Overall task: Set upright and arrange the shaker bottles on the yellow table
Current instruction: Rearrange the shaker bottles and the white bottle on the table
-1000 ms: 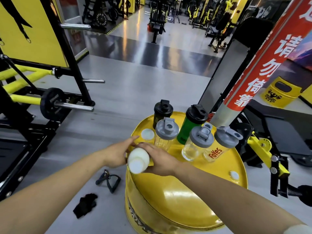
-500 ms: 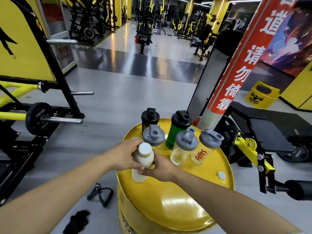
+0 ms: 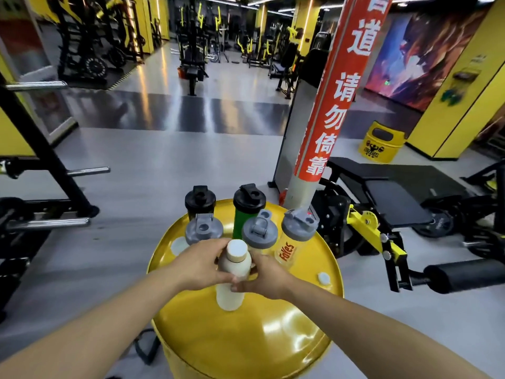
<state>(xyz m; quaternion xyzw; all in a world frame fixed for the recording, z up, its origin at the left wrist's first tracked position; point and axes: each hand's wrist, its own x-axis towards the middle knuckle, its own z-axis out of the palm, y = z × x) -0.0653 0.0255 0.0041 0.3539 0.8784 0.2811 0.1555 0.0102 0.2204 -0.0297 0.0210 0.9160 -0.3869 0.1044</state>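
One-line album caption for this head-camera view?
Both hands stand a white bottle upright on the yellow table.

yellow table [image 3: 273, 337], six upright shaker bottles [image 3: 259, 233]

From my feed, the clearest text is on the red banner [image 3: 337, 86] wrapped around the slanted pillar behind the table: white Chinese characters running downward, of which I read 道, 请, 勿, 倚, 靠; the one above 道 is cut off by the top of the frame. On the table, the clear shaker bottle with the grey lid [image 3: 289, 248], the rightmost one, carries an orange word running up its side that I read as "Fakes" or "Fales"; I cannot tell the third letter. The yellow bin [image 3: 381, 142] on the floor further back has a black emblem with lettering under it, too small to read.
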